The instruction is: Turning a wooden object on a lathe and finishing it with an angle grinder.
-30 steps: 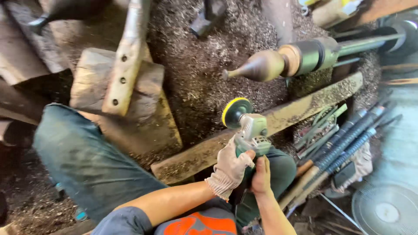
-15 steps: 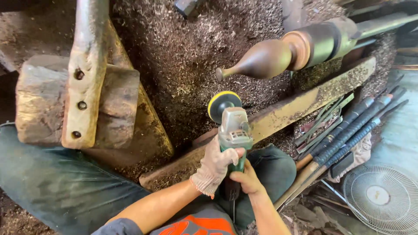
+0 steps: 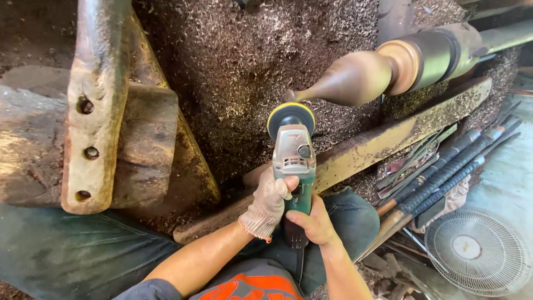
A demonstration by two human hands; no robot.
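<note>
A green and grey angle grinder [image 3: 294,161] with a yellow-rimmed sanding disc [image 3: 290,116] points up toward a turned wooden piece [image 3: 355,78] mounted on a lathe. My left hand [image 3: 267,203], in a dirty white glove, grips the grinder body from the left. My bare right hand [image 3: 312,221] holds its rear handle. The disc sits just below the narrow tip of the wooden piece [image 3: 292,97], close to touching it.
Wood shavings [image 3: 250,50] cover the ground. A heavy timber block with a bolted post [image 3: 94,116] stands on the left. A wooden rest beam [image 3: 400,133] runs diagonally. Several long-handled turning tools [image 3: 444,172] lie at the right, beside a white fan grille [image 3: 477,250].
The view has moved in closer. The grinder has been raised toward the tip of the wooden piece, with both hands still on it.
</note>
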